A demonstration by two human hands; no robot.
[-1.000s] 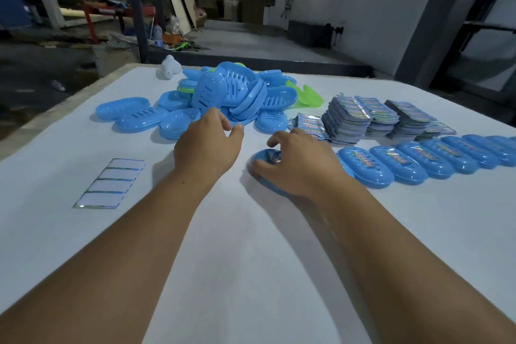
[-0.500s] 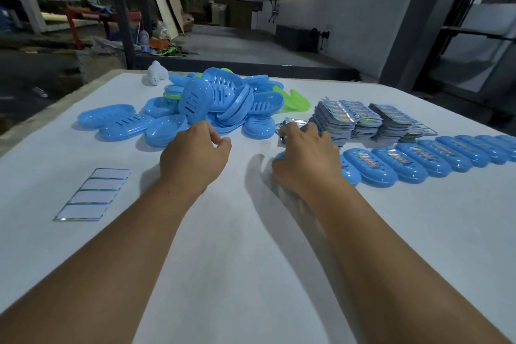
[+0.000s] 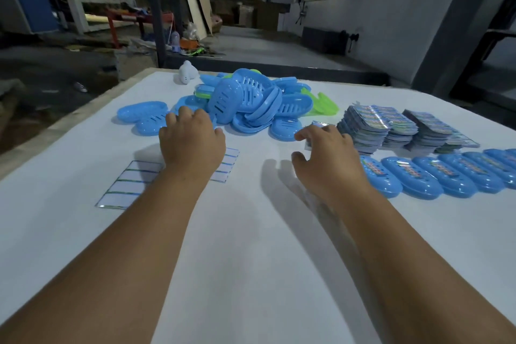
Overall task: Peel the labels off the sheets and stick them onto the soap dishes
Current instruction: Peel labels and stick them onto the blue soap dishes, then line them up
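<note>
I can't read any words or numbers here. The labels on my row of blue soap dishes (image 3: 427, 176) have bright, colorful print, but it is too small and blurry to make out. The stacks of label sheets (image 3: 371, 126) show shiny patterns only. The peeled sheet (image 3: 125, 184) looks blank.

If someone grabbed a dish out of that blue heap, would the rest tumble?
Probably some would slide. The blue heap has dishes leaning on edge against each other, not nested flat. They look like thin, slotted, glossy plastic, so likely light and slippery. On the flat white table, they would likely skid, not roll.
</note>
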